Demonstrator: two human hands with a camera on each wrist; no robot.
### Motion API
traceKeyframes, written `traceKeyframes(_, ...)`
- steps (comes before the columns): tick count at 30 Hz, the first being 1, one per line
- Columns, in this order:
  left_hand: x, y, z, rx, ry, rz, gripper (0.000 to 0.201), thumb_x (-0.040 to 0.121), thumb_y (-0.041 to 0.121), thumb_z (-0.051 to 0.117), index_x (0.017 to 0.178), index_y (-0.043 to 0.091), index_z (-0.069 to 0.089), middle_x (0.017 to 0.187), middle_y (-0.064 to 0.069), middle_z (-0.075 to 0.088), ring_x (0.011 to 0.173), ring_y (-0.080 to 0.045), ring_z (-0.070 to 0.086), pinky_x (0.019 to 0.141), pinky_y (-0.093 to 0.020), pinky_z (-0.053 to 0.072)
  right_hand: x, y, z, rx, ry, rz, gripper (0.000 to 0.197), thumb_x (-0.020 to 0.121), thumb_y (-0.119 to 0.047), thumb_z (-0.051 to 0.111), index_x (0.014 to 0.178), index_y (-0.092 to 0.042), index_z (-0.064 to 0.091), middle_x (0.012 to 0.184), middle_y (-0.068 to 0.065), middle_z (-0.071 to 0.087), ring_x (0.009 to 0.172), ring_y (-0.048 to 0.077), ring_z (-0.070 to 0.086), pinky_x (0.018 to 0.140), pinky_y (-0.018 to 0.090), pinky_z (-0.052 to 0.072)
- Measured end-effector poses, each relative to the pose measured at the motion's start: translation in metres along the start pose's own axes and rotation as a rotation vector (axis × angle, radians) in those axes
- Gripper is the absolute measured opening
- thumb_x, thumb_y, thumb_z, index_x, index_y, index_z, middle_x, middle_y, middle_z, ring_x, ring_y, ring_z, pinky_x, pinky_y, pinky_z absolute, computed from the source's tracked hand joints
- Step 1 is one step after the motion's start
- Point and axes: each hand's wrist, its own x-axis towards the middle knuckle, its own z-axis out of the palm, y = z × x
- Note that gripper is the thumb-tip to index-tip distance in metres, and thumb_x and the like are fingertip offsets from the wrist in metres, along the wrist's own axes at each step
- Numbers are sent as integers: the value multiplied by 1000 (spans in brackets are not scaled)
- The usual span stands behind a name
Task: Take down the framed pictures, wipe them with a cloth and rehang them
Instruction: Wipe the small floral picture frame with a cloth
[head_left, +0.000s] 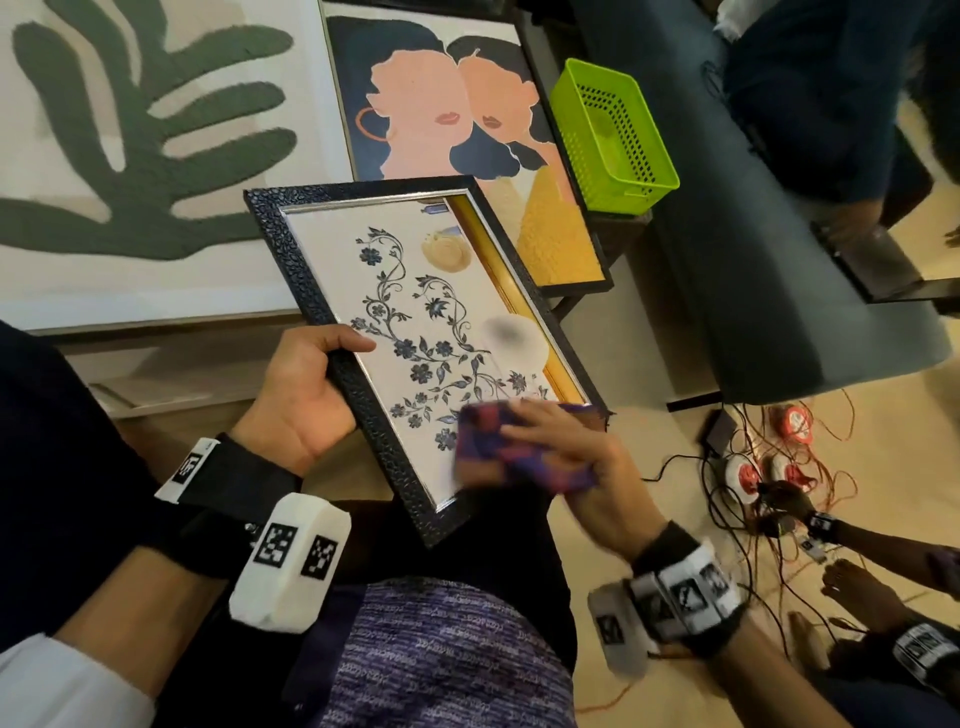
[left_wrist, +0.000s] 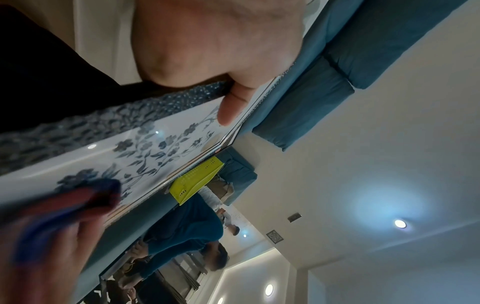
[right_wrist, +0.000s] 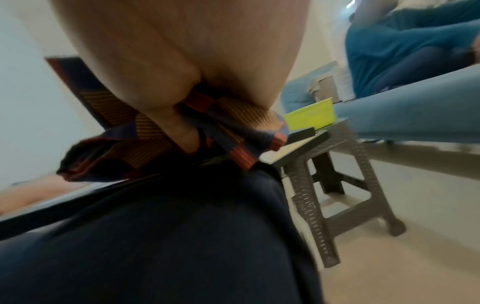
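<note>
It was a home living room: a blue sofa (head_left: 737, 218), framed art (head_left: 441, 119), recessed ceiling lights (left_wrist: 400, 223).

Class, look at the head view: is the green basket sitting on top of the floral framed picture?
No: the green basket stands apart on a stool beyond the floral framed picture, which the left hand holds.

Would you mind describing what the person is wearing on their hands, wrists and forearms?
Both hands are bare. The left hand has a black wrist strap carrying white blocks printed with black-and-white square markers; farther up the forearm is a white sleeve cuff. The right hand has a similar black band ringed with white marker blocks, blurred here. No cables show on either arm.
</note>
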Motion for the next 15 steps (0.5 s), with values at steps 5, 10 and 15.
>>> traceKeyframes(5,-1,-4,0,17,32,-31,35,91,0,52,78,4,85,109,-19,80,90,-36,80,63,-49,66,0,5,-3,13,-21,-26,39,91,-12,69,131,-10,66,144,-6,57,140,3,44,121,38,31)
traceKeyframes(10,-3,-5,9,20,21,-8,40,101,1,46,90,4,84,105,-17,80,88,-34,80,62,-47,66,9,13,-11,-228,2,83,61,93,-16,52,149,-36,46,158,-21,35,149,-2,22,126,44,19)
traceKeyframes(15,-2,-6,9,15,47,-2,41,103,4,47,90,4,85,112,-18,80,92,-34,80,67,-49,66,4,7,-3,-228,-134,-83,64,96,-10,63,150,-38,43,160,-24,31,151,-1,20,126,31,18)
